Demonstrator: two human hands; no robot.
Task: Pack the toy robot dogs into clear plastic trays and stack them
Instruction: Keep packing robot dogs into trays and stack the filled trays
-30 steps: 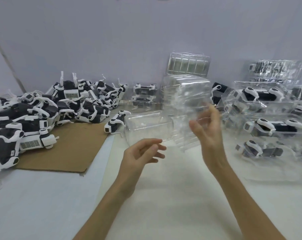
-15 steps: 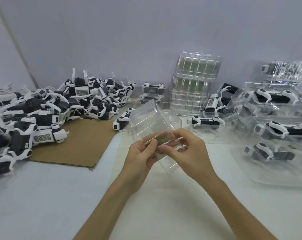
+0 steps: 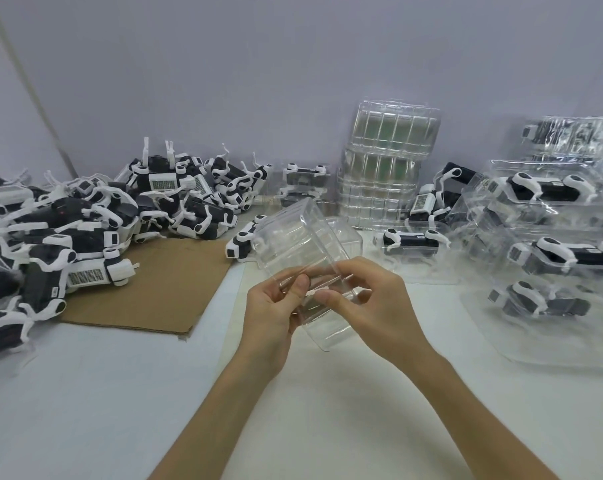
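Tray, clear plastic (image 3: 303,247), empty: held above the worktop (image 3: 85,393) at centre, tilted, hollow body pointing away, near rim between both hands.

Left hand (image 3: 272,306): pinches the near rim, thumb on top.

Right hand (image 3: 372,306): pinches the same rim just beside the left, fingers curled round the edge.

Change: a second ago the right hand alone held the tray high in front of the tray stack, and the left hand was open and empty. Half a second ago both had closed on it. The hold is the same now, with the tray low and near.

Judgement: one tray fetched, perhaps being pried from a nested mate. No dog in it yet, so packing of this unit is not begun.

Loose dog (image 3: 241,242): single, on the worktop just behind the held tray.

Tray stack (image 3: 386,168): empty, upright, against the wall (image 3: 258,64).

Packed trays (image 3: 549,244): dogs inside, piled at right.

Dog heap (image 3: 85,223): unpacked, many, at left, partly on a cardboard sheet (image 3: 161,289).

Surface: worktop white, matt.

Room: wall plain, pale grey-lilac. Nothing else shown.
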